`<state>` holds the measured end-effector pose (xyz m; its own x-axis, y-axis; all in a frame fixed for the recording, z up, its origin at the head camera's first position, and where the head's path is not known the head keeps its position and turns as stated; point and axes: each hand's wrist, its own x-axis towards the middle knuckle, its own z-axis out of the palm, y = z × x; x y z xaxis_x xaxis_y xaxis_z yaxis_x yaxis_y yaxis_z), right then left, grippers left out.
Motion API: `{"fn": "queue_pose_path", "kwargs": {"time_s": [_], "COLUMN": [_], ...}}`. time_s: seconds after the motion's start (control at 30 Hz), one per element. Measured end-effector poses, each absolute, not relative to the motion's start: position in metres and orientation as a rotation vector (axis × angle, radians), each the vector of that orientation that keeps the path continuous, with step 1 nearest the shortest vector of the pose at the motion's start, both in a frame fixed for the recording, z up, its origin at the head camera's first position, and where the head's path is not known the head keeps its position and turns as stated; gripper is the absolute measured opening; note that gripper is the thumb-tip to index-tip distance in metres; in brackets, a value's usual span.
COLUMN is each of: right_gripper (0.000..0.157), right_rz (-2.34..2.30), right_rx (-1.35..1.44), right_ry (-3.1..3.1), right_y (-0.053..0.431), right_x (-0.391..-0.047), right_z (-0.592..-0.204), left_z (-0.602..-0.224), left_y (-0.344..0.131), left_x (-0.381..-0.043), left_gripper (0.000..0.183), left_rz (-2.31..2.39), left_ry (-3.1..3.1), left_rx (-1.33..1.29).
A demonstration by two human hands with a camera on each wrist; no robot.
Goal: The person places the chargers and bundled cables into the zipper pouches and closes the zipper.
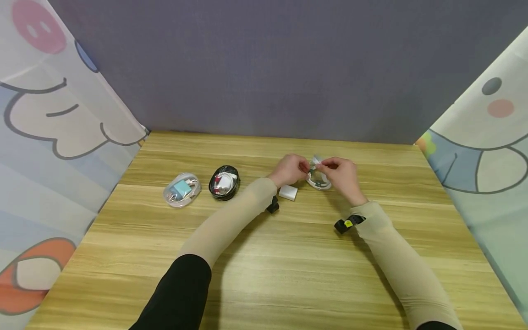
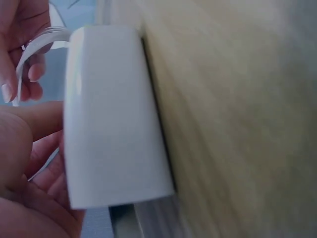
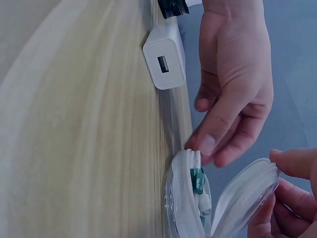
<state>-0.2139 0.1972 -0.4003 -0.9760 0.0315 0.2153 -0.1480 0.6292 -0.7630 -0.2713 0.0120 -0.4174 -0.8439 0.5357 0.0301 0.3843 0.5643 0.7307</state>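
Note:
A clear case (image 3: 173,203) with a white zipped rim lies unfolded on the table, its lid (image 3: 247,194) raised. Inside sits a coiled white cable (image 3: 193,159) with green ties (image 3: 197,181). My right hand (image 1: 342,178) holds the lid's edge between thumb and fingers. From the other side, my left hand (image 1: 288,169) pinches the top of the cable coil with thumb and forefinger. A white USB charger (image 1: 288,192) stands on the table just below the left hand, apart from the fingers; its port faces the right wrist camera.
Left of the hands lie a black-rimmed case (image 1: 224,183) with a white cable and red pieces inside, and a clear case (image 1: 182,189) holding a light-blue block and cables. A grey panel (image 1: 264,68) borders the wooden table (image 1: 288,275) at the back.

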Motion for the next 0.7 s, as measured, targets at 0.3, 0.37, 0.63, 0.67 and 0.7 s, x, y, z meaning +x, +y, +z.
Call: {"fn": "queue_pose_path", "kwargs": {"time_s": [0.3,0.37,0.63,0.67,0.7], "right_gripper": [0.027,0.027,0.026,0.025,0.024], "right_rz": [1.301,1.306,1.334,1.334,1.332], "right_rx": [0.138,0.135,0.132,0.136,0.140], "right_ry": [-2.661,-2.667,-2.677,-2.671,-2.670], "right_y": [0.1976,0.1979,0.1996,0.2000,0.2008], "right_x": [-0.2104,-0.2094,-0.2081,-0.2083,-0.2084], "right_z": [-0.4019,-0.4020,-0.4039,-0.4043,-0.4050], "left_z": [-0.4161,-0.4161,-0.4157,-0.4161,-0.4166], "left_y": [0.0120,0.0130,0.0098,0.0079,0.0058], "left_x": [-0.2713,-0.2704,-0.2692,-0.2696,-0.2699], "left_gripper": [0.016,0.017,0.018,0.018,0.017], "left_rz": [0.998,0.963,0.928,0.934,0.937], "left_ry": [2.683,2.681,2.622,2.613,2.605], "left_rx": [0.701,0.674,0.686,0.690,0.694]}}
